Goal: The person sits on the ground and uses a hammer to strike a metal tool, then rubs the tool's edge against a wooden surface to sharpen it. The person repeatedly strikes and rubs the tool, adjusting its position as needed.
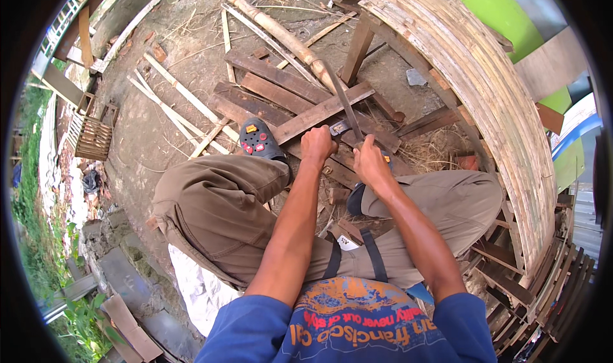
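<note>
My right hand [371,162] is closed around the near end of a long, dark, curved blade [348,107] that looks like a machete. The blade points away from me, its far end beside the end of a bamboo pole [287,37]. My left hand [318,144] is a fist just left of it. A small grey, metal-looking piece [339,127] shows by its fingers, close to the blade; its kind is unclear. Beneath both hands lies a low stack of brown wooden planks [274,95], one plank [325,113] slanting across the top.
My clog-shod foot [258,139] rests by the planks. Pale split strips [185,88] lie on the ground to the left, near a slatted crate [96,133]. At right stands a bench topped with long bamboo slats [491,88]. Wood pieces [543,280] are piled at lower right.
</note>
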{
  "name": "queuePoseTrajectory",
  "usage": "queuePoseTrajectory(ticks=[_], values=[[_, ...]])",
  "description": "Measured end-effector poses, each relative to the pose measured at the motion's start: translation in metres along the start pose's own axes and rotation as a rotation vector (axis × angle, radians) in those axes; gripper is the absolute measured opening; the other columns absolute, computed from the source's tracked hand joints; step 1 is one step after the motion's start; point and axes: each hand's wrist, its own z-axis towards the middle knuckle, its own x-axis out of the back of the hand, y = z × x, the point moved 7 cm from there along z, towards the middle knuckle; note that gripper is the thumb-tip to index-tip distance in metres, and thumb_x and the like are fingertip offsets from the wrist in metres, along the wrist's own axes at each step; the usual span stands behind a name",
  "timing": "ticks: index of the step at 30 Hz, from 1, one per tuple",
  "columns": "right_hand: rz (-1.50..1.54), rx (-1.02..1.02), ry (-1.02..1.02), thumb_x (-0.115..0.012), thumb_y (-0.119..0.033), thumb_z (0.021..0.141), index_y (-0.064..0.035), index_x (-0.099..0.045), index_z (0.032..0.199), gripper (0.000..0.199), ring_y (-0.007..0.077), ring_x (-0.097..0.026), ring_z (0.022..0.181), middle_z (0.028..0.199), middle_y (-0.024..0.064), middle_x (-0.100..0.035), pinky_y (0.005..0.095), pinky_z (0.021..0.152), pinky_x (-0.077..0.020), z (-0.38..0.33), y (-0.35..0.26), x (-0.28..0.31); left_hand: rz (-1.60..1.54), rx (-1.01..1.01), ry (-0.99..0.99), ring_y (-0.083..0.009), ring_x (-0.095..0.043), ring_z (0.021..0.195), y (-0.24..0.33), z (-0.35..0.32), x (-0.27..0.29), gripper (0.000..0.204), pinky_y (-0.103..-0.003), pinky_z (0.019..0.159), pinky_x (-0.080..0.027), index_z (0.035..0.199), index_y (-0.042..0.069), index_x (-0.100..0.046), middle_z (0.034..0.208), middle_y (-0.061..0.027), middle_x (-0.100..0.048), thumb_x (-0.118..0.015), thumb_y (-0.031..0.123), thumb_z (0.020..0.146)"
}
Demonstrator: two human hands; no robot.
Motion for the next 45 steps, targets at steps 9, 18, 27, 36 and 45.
queuePoseTrajectory(ticks=[9,18,27,36,45], values=[[-0.081,-0.016,-0.097,-0.057,-0.015,0.098,0.0102,-0.039,0.114,0.035,0.0561,-0.065,0.087,0.088,0.0378,-0.066,0.0592,0.077,-0.052,-0.001,0.001,0.004,0.013,-0.012,0.02,-0.0398,-0.073,0.086,-0.001,-0.001,-0.003,0.02,-0.047,0.079,-0.059,0.091,0.003,-0.072,0.09,-0.0241,-0.073,-0.07,0.016,0.077],[-0.162,-0.08,-0.178,-0.058,-0.014,0.096,0.0102,-0.042,0.116,0.035,0.0541,-0.066,0.098,0.099,0.0394,-0.066,0.0584,0.087,-0.0528,0.001,-0.003,0.012,0.043,-0.031,0.037,-0.0395,-0.073,0.084,-0.003,0.006,-0.003,0.022,-0.047,0.076,-0.058,0.091,0.003,-0.072,0.088,-0.0231,-0.074,-0.071,0.022,0.078],[-0.146,-0.006,-0.141,-0.059,-0.016,0.095,0.0135,-0.039,0.119,0.043,0.0572,-0.065,0.092,0.092,0.0395,-0.065,0.0598,0.081,-0.0533,-0.001,0.016,0.004,0.038,-0.078,0.049,-0.0424,-0.072,0.084,-0.001,0.0,-0.006,0.024,-0.051,0.077,-0.058,0.092,0.002,-0.072,0.086,-0.0267,-0.072,-0.069,0.021,0.078],[-0.014,-0.052,-0.089,-0.061,-0.027,0.097,0.0099,-0.044,0.12,0.047,0.0551,-0.062,0.108,0.108,0.0408,-0.063,0.0569,0.094,-0.0496,0.024,0.054,0.015,0.035,-0.103,0.094,-0.0439,-0.071,0.085,-0.006,0.005,-0.008,0.024,-0.052,0.078,-0.057,0.093,0.002,-0.072,0.087,-0.0276,-0.071,-0.068,0.023,0.081],[-0.039,-0.334,-0.016,-0.069,-0.036,0.091,0.0053,-0.059,0.12,0.052,0.0469,-0.065,0.11,0.114,0.0308,-0.068,0.0515,0.095,-0.0527,0.043,0.123,-0.035,-0.371,0.012,-0.241,-0.0305,-0.073,0.067,-0.073,0.016,-0.021,0.031,-0.043,0.066,-0.057,0.085,-0.006,-0.071,0.072,-0.0219,-0.071,-0.074,0.023,0.074]])
